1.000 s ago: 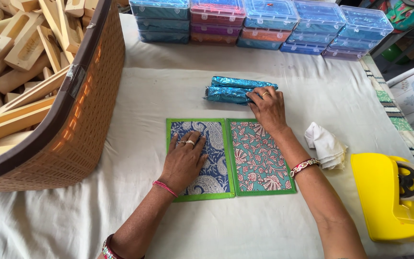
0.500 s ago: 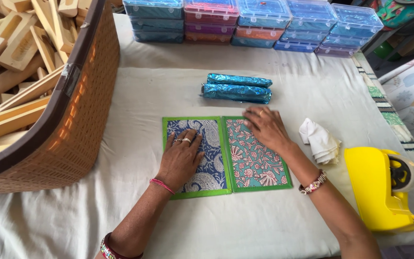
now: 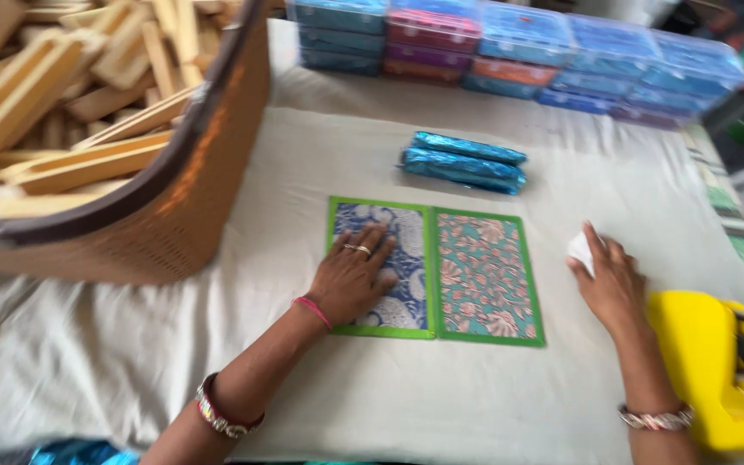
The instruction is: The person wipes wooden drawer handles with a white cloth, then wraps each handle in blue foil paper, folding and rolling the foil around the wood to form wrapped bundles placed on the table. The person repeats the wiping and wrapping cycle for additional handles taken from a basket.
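Covering the counter (image 3: pixel 114 379), a pale cream cloth is lying under every item listed.

Large woven brown basket (image 3: pixel 174 207): sitting at the left of the counter, filled with light wooden strips (image 3: pixel 62 95).

Row of stacked clear plastic boxes with blue and pink lids (image 3: pixel 510 43): running along the far edge of the counter.

Yellow plastic tape dispenser (image 3: pixel 708 370): resting at the right edge, just beside the right forearm.

Two green-bordered rectangular patterned panels, lying flat side by side at the centre and touching along their long edges: the blue paisley panel (image 3: pixel 406 258) on the left, the teal-and-pink shell-print panel (image 3: pixel 486 275) on the right.

Two shiny blue foil-wrapped rolls (image 3: pixel 462 162): lying together just beyond the panels, well apart from both hands.

Left hand (image 3: pixel 353 277): pressing palm-down on the blue paisley panel, fingers (image 3: pixel 381 241) lying flat and slightly spread, a ring on one of them, pinching nothing.

Right hand (image 3: pixel 611 284): resting on the cloth to the right of the shell-print panel, apart from it, fingers held close together over a small crumpled white cloth (image 3: pixel 580 250); whether they are pinching it cannot be told.
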